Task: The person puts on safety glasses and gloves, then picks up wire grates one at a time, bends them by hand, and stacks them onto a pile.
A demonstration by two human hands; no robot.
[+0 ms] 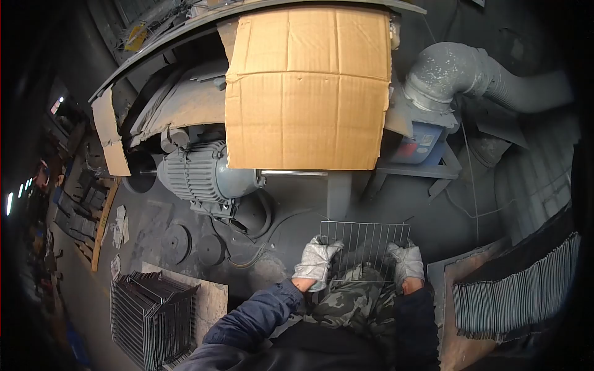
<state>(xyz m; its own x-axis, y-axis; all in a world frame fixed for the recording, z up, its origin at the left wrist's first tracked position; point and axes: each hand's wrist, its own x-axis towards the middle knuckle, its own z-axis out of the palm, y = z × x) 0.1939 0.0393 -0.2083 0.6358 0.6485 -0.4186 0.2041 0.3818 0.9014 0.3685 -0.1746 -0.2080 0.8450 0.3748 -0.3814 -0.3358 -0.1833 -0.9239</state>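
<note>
Dim workshop, black vignette at edges; strong fisheye curvature. Creased tan cardboard sheet (307,93), upper centre, brightest. Small white lights (9,203) glare at far left; left background soft.

Dusty workshop (286,272) (bulky electric motor (197,172)).

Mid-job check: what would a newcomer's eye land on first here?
Probably the big, bright cardboard at top centre. Next, the wire rack below it, held between the gloved left hand and right hand. Then the ribbed motor, left of the cardboard, and the dense stack at lower right.
</note>
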